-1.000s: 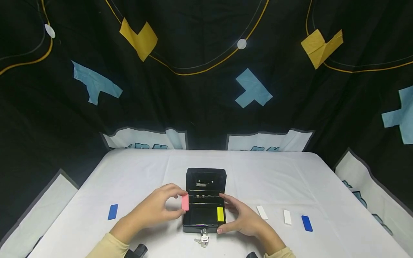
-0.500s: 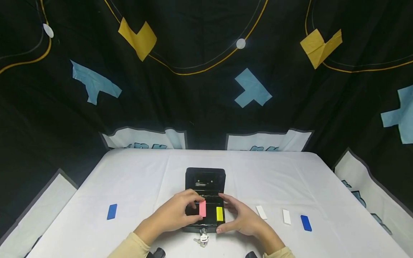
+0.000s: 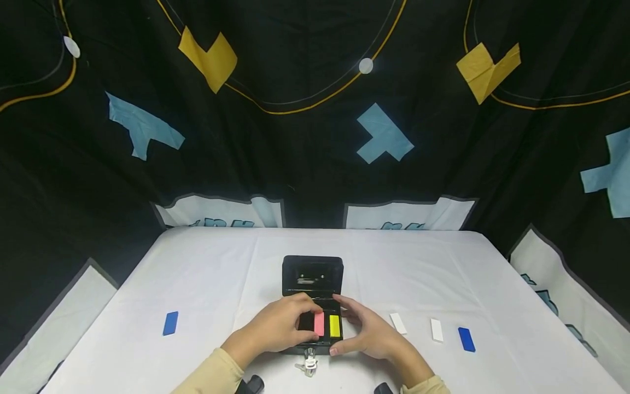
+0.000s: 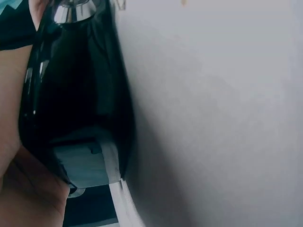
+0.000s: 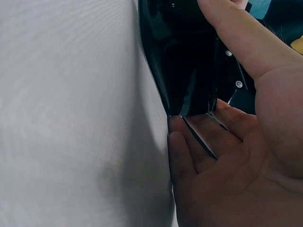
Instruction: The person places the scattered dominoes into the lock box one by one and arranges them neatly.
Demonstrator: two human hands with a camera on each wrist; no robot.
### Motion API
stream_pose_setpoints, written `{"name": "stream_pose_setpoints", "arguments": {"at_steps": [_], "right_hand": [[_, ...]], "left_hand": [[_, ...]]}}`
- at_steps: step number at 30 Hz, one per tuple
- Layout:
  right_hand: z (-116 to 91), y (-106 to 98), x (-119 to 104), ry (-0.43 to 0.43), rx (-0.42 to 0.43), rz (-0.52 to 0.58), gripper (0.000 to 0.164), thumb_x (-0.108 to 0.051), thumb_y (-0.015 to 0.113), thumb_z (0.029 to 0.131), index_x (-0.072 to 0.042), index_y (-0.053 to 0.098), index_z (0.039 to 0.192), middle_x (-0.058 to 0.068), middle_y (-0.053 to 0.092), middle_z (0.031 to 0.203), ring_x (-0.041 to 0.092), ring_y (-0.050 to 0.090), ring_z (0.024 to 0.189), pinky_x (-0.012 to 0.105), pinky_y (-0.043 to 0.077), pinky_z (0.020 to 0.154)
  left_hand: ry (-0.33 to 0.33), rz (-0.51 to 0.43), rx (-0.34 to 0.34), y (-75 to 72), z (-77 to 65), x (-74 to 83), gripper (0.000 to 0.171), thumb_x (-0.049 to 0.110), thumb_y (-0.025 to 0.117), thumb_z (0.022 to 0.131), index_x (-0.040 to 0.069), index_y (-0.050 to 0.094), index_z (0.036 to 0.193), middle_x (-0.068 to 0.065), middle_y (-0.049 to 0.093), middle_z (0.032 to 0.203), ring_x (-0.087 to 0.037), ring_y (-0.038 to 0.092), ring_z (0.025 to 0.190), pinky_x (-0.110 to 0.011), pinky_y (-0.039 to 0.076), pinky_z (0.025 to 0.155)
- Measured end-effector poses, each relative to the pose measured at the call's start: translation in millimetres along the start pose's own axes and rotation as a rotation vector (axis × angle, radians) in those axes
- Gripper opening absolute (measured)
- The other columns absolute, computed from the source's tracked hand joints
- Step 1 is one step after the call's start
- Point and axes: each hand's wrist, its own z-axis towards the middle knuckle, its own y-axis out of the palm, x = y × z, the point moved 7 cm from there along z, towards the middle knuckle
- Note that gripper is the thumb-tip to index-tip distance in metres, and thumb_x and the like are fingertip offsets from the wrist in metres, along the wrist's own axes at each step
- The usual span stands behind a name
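Note:
A small black cash box [image 3: 312,273] stands with its lid raised; keys [image 3: 309,366] hang from the lock at its front. Over its inside, my left hand [image 3: 278,326] pinches a pink block [image 3: 319,324] between thumb and fingers. Just right of that, a yellow block [image 3: 334,326] lies along the box's right side. My right hand [image 3: 371,332] holds the box's right side, thumb at the front corner and fingers farther back. In the right wrist view, its fingers [image 5: 218,130] lie against the box wall [image 5: 182,71]. The left wrist view shows the box's dark front [image 4: 78,90].
On the white-covered table [image 3: 221,257], a blue block [image 3: 170,323] lies at the left. Right of the box are two white blocks [image 3: 398,323] and another blue block [image 3: 466,339]. A black curtain [image 3: 315,164] with coloured shapes hangs behind the table.
My left hand has carried the pink block rightward from the box's left edge to over its inside, beside the yellow block. My right hand has stayed on the box.

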Motion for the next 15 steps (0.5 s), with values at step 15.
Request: {"name": "stream_pose_setpoints", "arguments": {"at_steps": [15], "right_hand": [[0.0,0.9,0.1,0.016,-0.008,0.006,0.104,-0.029,0.095,0.068,-0.016,0.040,0.155,0.013,0.052,0.146,0.035,0.049,0.132,0.067,0.026,0.109]], "left_hand": [[-0.040,0.155,-0.027,7.5,7.1,5.0,0.044,0.049,0.079,0.084,0.023,0.073,0.119,0.013,0.066,0.114,-0.013,0.065,0.105,-0.044,0.054,0.086]]}}
